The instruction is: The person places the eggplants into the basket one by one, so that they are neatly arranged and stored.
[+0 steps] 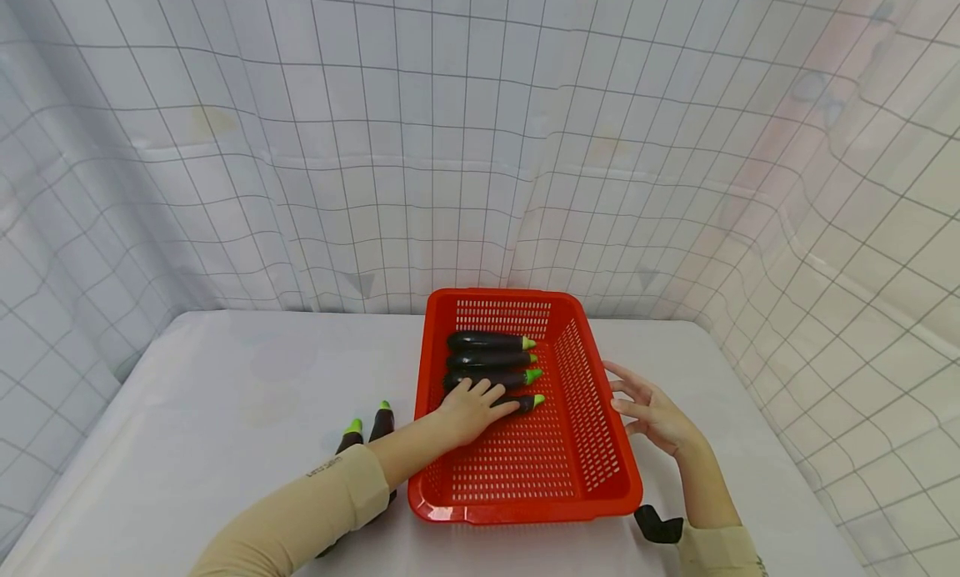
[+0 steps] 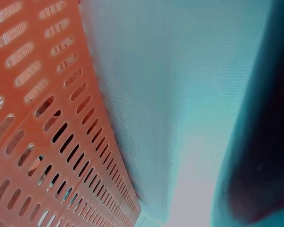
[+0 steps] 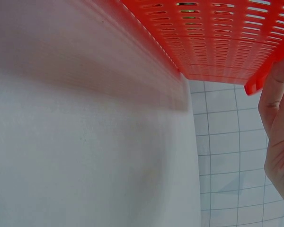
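Observation:
My left hand (image 1: 467, 414) reaches into the red basket (image 1: 525, 511), its fingers over the far side of the nearest eggplant (image 1: 524, 403) and its thumb on the near side. Part of that eggplant is hidden under the hand. Beyond it, three dark eggplants with green stems lie side by side, including one next to the fingertips (image 1: 487, 380). My right hand (image 1: 660, 414) is at the basket's right side, fingers loosely extended by the rim. In the right wrist view, a finger of this hand (image 3: 280, 137) meets the basket's rim (image 3: 255, 85).
On the white table (image 1: 247, 377), left of the basket, eggplants (image 1: 382, 422) lie partly under my left sleeve (image 1: 300, 510). A blurred dark shape (image 2: 270, 170) fills the left wrist view's right edge. A black object (image 1: 658, 525) sits near the right sleeve. Gridded white curtains (image 1: 480, 143) surround the table.

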